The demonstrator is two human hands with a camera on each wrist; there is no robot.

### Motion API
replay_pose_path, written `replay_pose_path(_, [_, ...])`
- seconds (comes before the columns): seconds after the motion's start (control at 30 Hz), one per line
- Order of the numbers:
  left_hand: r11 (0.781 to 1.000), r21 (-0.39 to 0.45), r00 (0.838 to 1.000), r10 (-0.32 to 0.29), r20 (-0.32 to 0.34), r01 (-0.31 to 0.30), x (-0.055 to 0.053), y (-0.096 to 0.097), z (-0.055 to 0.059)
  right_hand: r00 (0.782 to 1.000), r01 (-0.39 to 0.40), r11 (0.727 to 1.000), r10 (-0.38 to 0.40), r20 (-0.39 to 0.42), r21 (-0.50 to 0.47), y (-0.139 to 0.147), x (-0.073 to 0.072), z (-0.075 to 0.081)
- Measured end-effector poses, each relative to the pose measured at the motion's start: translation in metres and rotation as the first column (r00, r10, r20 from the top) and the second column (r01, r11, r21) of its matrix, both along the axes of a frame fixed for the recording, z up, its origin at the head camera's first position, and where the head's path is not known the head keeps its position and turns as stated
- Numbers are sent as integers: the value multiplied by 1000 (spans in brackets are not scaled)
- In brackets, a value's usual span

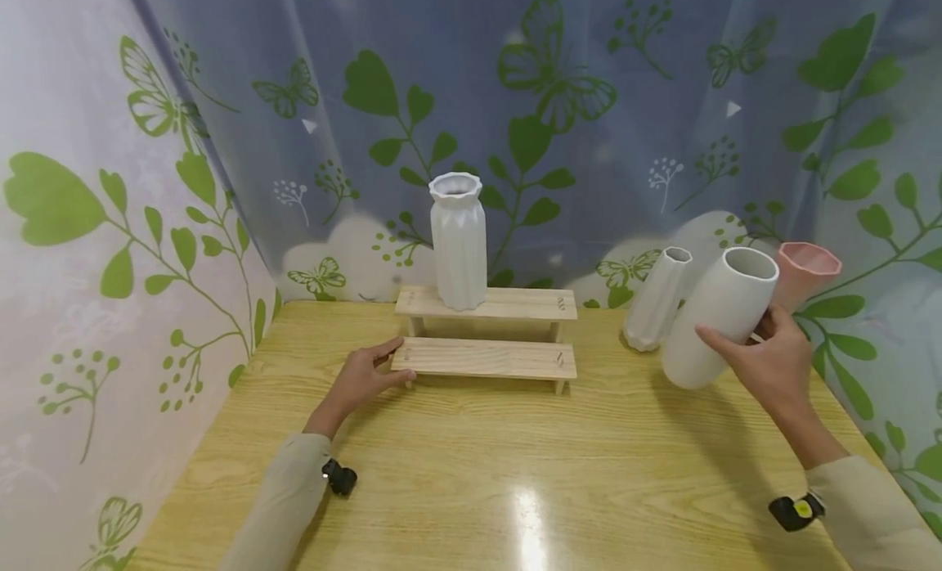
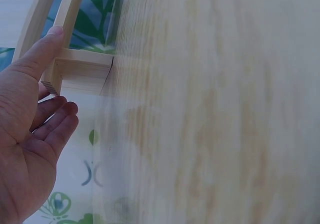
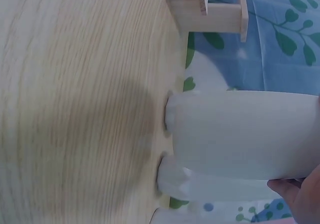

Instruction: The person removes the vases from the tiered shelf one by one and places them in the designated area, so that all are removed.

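My right hand [image 1: 776,362] grips a smooth white vase [image 1: 714,317], thumb on its front and fingers behind. The vase tilts, its base close over the table and apart from it in the right wrist view. Just left of it stands a narrow ribbed white vase [image 1: 657,301]; a pink vase [image 1: 808,268] is partly hidden behind my right hand. My left hand [image 1: 365,377] holds the left end of the low wooden two-tier stand [image 1: 482,358] between thumb and fingers. On the upper tier stands a pleated white vase [image 1: 459,248] with a scalloped rim.
Another pale vase base [image 3: 172,179] shows beyond the held vase in the right wrist view. The wooden table [image 1: 456,465] reaches back to a patterned curtain [image 1: 294,186] behind and at both sides. Wrist cameras are strapped to both sleeves.
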State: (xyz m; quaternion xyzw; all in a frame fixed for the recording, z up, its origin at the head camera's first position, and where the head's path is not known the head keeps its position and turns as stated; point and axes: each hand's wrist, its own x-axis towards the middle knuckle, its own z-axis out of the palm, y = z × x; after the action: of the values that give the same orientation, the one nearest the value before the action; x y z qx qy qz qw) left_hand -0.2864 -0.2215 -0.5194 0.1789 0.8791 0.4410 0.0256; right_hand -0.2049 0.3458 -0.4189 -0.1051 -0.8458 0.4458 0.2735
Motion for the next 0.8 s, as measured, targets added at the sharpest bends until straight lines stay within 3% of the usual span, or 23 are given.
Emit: replay_pose_path(0.8, [1000, 2, 1000, -1, -10, 1, 0, 0, 1, 979, 157, 985, -145, 146, -68, 50, -1, -14])
